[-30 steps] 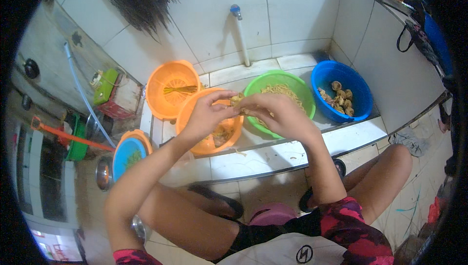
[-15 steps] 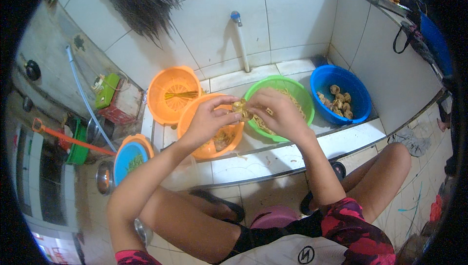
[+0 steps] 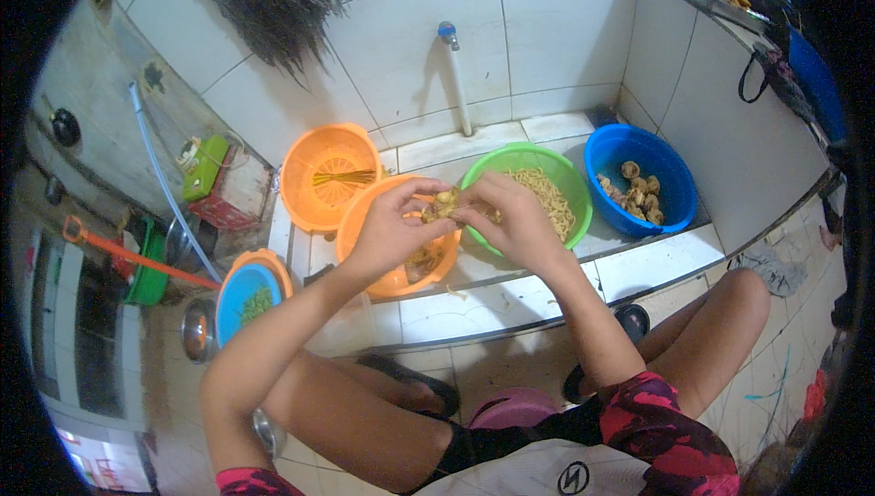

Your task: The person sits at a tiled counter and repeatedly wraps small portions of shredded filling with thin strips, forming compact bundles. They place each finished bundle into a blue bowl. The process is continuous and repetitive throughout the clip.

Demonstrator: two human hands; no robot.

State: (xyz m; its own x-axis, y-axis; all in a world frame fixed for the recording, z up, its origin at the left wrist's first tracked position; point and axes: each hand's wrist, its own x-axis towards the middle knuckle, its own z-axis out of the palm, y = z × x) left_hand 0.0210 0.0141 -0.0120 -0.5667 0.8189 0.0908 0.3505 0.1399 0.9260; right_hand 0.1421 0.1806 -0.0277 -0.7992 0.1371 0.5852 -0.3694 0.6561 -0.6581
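Note:
My left hand [image 3: 387, 227] and my right hand [image 3: 512, 221] meet over the gap between an orange basin [image 3: 350, 242] and a green basin [image 3: 585, 193]. Fingertips of both pinch a small, glistening yellow-brown food piece [image 3: 443, 204], partly hidden by the fingers; its exact kind is unclear. Brownish pieces of food [image 3: 421, 263] lie in the orange basin below my left hand. Pale noodle-like strips [image 3: 550, 206] fill the green basin, partly behind my right hand. Farther right, a blue basin [image 3: 670, 163] holds several knotted brown bundles [image 3: 653, 202].
Thin yellow sticks [image 3: 344, 177] lie in an orange colander [image 3: 299, 157] at the back. A standing pipe with a tap [image 3: 448, 33] rises by the tiled wall. To the left are a light-blue bowl [image 3: 228, 300] with chopped greens and a metal bowl [image 3: 193, 336].
Both hands stay together on the food piece; the right fingers have shifted and now pinch it lower. More strips show in the green basin.

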